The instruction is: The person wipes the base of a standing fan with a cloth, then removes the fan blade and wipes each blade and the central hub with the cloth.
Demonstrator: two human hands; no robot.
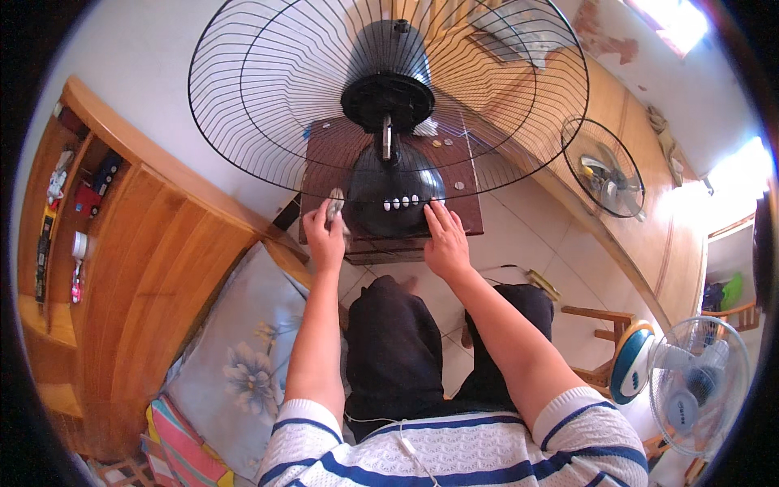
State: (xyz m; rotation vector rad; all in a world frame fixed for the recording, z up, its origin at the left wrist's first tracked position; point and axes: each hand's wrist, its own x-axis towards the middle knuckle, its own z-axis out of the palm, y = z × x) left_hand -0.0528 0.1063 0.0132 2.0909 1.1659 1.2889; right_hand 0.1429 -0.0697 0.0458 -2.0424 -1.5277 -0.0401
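Note:
A black electric fan stands before me with its blades off. Its round base (377, 221) carries a row of white buttons (401, 202). Above, a bare metal shaft (387, 140) sticks out of the hub (388, 101), in the middle of the wide wire grille (190, 88). My left hand (323, 234), at the base's left side, pinches a crumpled greyish cloth (334, 204). My right hand (446, 242) lies with fingers stretched out on the base's right edge, just beside the buttons.
The fan stands on a dark brown box-like stand (464, 166) with small coins or discs on it. Right are a loose wire guard with grey blades (607, 170), a wooden stool (600, 312) and a white-and-teal fan (699, 381). Left are a wooden headboard (154, 243) and a flowered pillow (243, 357).

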